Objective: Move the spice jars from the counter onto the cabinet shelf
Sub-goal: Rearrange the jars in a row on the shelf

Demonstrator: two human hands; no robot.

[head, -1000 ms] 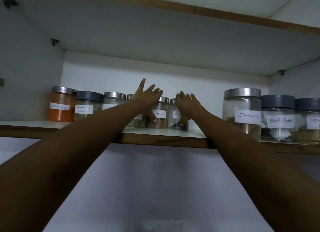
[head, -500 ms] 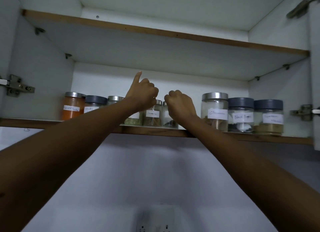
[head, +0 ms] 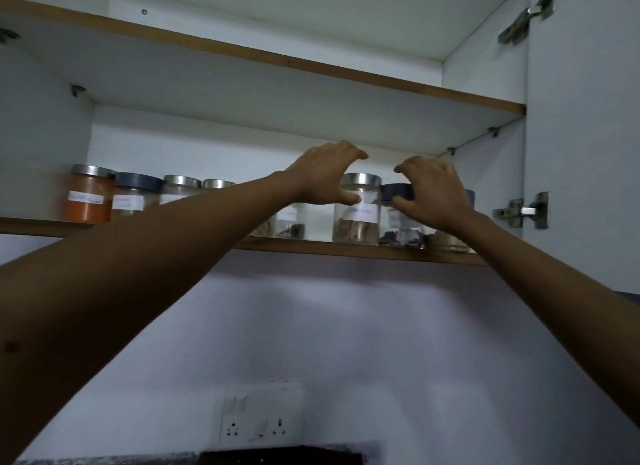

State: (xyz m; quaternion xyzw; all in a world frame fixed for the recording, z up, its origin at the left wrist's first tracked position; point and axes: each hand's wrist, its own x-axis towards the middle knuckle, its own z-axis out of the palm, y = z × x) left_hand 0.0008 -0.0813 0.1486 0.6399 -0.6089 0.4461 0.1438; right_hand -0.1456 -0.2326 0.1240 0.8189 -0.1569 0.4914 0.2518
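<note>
Row of jars (head: 91,201) upright on the shelf (head: 346,251), close to its front edge. Above it, left hand (head: 323,177) arched over the steel-lid jar (head: 358,218) with thumb at its side, right hand (head: 434,194) curled about the dark-lid jar (head: 396,192); impossible to tell whether either truly grips. Judged best practice: slide rather than lift, keep each jar upright, ease it back from the edge, and avoid knocking neighbours.

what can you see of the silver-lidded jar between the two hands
The jar is clear glass with a shiny metal lid and a white label, its writing blurred. Brown spice fills the lower part. It stands upright at the front edge of the shelf, beside a dark-lidded jar. The left hand arches over it, thumb in front of its upper left; contact is unclear.
</note>
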